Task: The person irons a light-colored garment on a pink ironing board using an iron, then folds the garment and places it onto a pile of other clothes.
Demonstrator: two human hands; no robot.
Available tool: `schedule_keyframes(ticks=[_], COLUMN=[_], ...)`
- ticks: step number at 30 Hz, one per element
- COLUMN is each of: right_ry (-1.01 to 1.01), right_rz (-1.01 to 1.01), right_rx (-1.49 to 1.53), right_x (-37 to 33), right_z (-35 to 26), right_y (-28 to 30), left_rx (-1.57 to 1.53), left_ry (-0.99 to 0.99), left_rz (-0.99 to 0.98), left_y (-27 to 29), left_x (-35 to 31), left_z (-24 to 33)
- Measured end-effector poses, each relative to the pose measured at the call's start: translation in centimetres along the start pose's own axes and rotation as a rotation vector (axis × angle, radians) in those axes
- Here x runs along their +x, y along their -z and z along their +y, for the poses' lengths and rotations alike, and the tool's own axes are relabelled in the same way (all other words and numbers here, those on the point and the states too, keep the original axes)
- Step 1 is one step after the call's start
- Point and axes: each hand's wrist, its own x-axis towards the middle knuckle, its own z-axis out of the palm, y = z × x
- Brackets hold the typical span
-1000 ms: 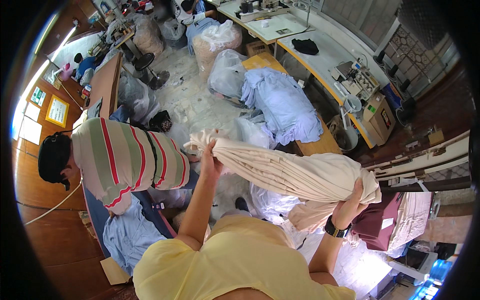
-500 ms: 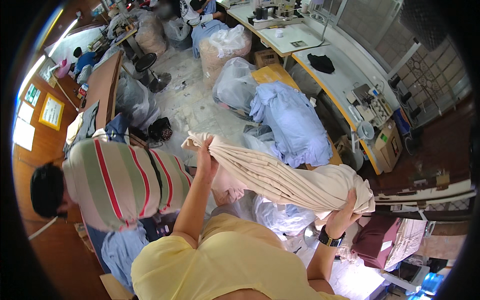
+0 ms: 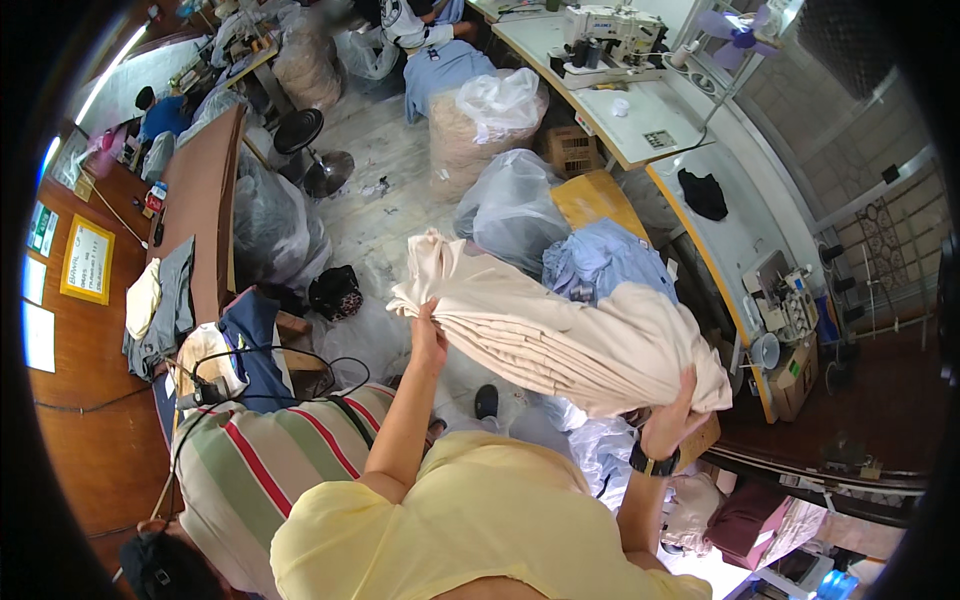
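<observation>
A long stack of cream cloth pieces (image 3: 570, 340) is stretched in the air between my two hands, its folded layers showing along the near edge. My left hand (image 3: 430, 345) is closed round its left end, where the cloth bunches and flares out past the fingers. At the other end my right hand (image 3: 668, 425), with a dark watch on the wrist, grips the lower right edge; some of its fingers are hidden beneath the cloth. Just beyond the stack lies a heap of light blue cloth (image 3: 610, 258), partly covered by it.
A person in a striped shirt (image 3: 270, 455) is close on my left, by a table with cables. Large plastic bags (image 3: 510, 205) stand ahead on the tiled floor (image 3: 385, 225), with a black stool (image 3: 300, 130). Sewing machines (image 3: 615, 40) stand on tables along the right.
My body has moved forward, so the striped-shirt person now appears lower and further back. The cream stack stays in both hands, its left end fanned wider, and covers more of the blue heap.
</observation>
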Motion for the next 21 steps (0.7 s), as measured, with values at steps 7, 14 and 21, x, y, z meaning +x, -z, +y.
schedule_keyframes(ticks=[7, 14, 21], right_ry=[0.02, 0.043, -0.062], right_rz=[-0.175, -0.359, -0.468], right_rx=[-0.01, -0.131, -0.036], right_x=[2.7, 6.2, 10.2], right_z=[4.7, 9.4, 14.8], right_y=[-10.9, -21.2, -33.9], left_rx=[-0.128, -0.182, -0.178], left_ry=[-0.089, -0.234, -0.323], left_rz=[-0.059, 0.049, 0.176], left_y=[0.6, 1.7, 0.5], left_x=[5.7, 12.1, 17.3], left_z=[6.6, 11.3, 17.1])
